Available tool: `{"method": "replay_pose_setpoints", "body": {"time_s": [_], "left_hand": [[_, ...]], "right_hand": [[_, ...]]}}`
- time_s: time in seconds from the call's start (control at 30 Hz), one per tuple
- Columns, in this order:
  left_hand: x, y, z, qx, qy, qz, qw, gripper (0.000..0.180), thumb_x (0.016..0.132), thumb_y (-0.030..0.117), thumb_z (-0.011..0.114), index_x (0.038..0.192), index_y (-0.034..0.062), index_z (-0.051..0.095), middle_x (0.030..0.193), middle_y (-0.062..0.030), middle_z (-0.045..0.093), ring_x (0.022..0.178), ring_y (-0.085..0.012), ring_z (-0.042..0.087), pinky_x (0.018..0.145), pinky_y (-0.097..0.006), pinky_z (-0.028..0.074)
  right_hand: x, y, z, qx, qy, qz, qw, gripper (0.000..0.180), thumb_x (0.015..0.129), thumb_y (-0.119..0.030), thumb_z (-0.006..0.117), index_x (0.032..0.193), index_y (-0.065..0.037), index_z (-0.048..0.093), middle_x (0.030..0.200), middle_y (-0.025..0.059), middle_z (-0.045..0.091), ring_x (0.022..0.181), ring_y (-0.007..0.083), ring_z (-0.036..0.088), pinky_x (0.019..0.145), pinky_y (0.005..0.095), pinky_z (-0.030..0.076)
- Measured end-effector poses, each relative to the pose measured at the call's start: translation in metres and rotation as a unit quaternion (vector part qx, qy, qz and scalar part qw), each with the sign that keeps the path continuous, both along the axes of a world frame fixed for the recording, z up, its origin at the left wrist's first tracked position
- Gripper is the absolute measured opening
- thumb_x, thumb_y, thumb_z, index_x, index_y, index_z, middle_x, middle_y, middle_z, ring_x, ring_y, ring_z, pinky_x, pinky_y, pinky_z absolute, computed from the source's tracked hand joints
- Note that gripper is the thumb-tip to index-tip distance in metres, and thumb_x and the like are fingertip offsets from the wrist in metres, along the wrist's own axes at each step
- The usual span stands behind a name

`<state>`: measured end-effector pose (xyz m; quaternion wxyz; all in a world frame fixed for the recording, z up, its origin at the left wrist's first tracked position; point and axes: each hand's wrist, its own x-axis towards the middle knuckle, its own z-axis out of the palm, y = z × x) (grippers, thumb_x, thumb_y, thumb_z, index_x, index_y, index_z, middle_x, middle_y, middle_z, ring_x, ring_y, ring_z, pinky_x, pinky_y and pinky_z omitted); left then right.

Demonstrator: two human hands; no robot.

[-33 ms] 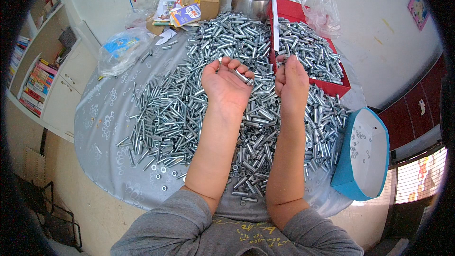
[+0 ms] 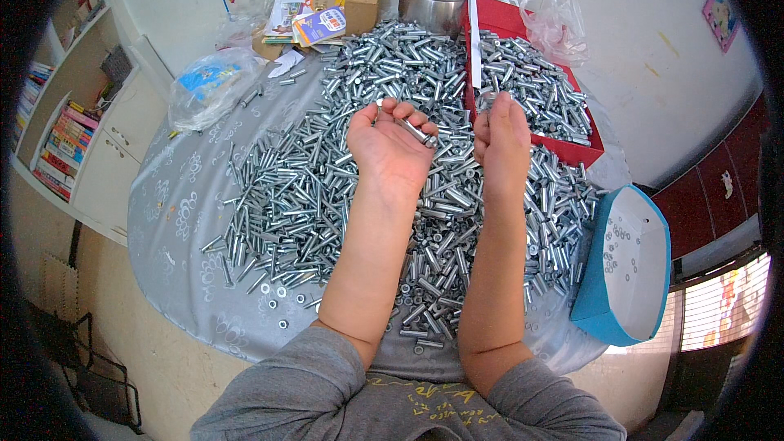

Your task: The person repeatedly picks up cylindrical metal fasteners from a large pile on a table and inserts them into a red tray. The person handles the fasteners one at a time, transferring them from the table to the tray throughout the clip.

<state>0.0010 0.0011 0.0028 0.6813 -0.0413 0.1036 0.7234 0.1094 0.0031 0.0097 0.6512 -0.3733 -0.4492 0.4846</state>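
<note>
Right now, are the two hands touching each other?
No, the left hand and the right hand are apart, with the piled metal fasteners showing in the gap between them.

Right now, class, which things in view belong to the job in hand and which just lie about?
Likely belonging:
metal piece in left hand
heaped metal pieces
red box holding more
blue bin with rings

Seemingly lying about:
steel pot
cardboard box
booklets
blue-marked plastic bag

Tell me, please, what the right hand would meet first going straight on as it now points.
Probably the metal pieces in the red box, just beyond the right hand; its height is unclear, so it might pass over them.
</note>
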Motion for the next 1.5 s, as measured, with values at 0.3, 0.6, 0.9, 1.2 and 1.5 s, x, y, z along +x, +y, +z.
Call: {"method": "replay_pose_setpoints", "body": {"time_s": [0.3, 0.6, 0.9, 1.2, 1.5], "left_hand": [[0.000, 0.000, -0.001, -0.001, -0.003, -0.001, 1.000, 0.015, 0.077, 0.020, 0.031, 0.069, 0.0091, 0.037, 0.059, -0.0002, 0.036, 0.055, -0.0137, 0.032, 0.055, -0.028, 0.029], [0.000, 0.000, -0.002, 0.007, -0.002, -0.004, 1.000, 0.016, 0.078, 0.021, 0.030, 0.069, 0.0093, 0.038, 0.059, -0.0001, 0.037, 0.054, -0.0134, 0.032, 0.055, -0.028, 0.029], [0.000, 0.001, -0.002, 0.005, -0.002, -0.007, 1.000, 0.017, 0.078, 0.021, 0.030, 0.069, 0.0093, 0.038, 0.059, -0.0001, 0.036, 0.054, -0.0134, 0.032, 0.054, -0.028, 0.029], [0.000, 0.000, -0.001, 0.009, 0.000, -0.008, 1.000, 0.018, 0.078, 0.021, 0.029, 0.067, 0.0096, 0.037, 0.058, -0.0004, 0.037, 0.054, -0.0137, 0.033, 0.054, -0.028, 0.030], [-0.002, 0.004, -0.008, 0.023, 0.000, -0.018, 1.000, 0.019, 0.076, 0.025, 0.029, 0.065, 0.0118, 0.038, 0.060, 0.0001, 0.038, 0.056, -0.0146, 0.034, 0.055, -0.030, 0.031]], "right_hand": [[0.006, 0.013, -0.014, 0.062, -0.079, 0.016, 0.995, 0.023, 0.085, -0.023, 0.041, 0.084, -0.001, 0.048, 0.062, -0.0039, 0.040, 0.055, 0.0029, 0.033, 0.048, 0.0167, 0.025], [0.002, 0.016, -0.019, 0.076, -0.118, -0.003, 0.990, 0.024, 0.086, -0.019, 0.037, 0.085, 0.001, 0.049, 0.064, -0.0006, 0.041, 0.058, 0.0044, 0.037, 0.051, 0.0183, 0.030], [0.013, 0.022, -0.021, -0.014, -0.108, 0.060, 0.992, 0.030, 0.080, -0.013, 0.050, 0.100, 0.001, 0.033, 0.070, 0.0012, 0.046, 0.061, 0.0056, 0.041, 0.052, 0.0195, 0.034], [-0.008, 0.020, -0.031, 0.087, -0.149, -0.089, 0.981, 0.028, 0.076, -0.017, 0.056, 0.092, 0.003, 0.044, 0.072, 0.0066, 0.050, 0.061, 0.0075, 0.043, 0.053, 0.0209, 0.037], [-0.002, 0.018, -0.030, 0.093, -0.199, -0.066, 0.973, 0.031, 0.075, -0.015, 0.057, 0.095, 0.004, 0.042, 0.075, 0.0085, 0.051, 0.065, 0.0107, 0.047, 0.055, 0.0205, 0.037]]}}
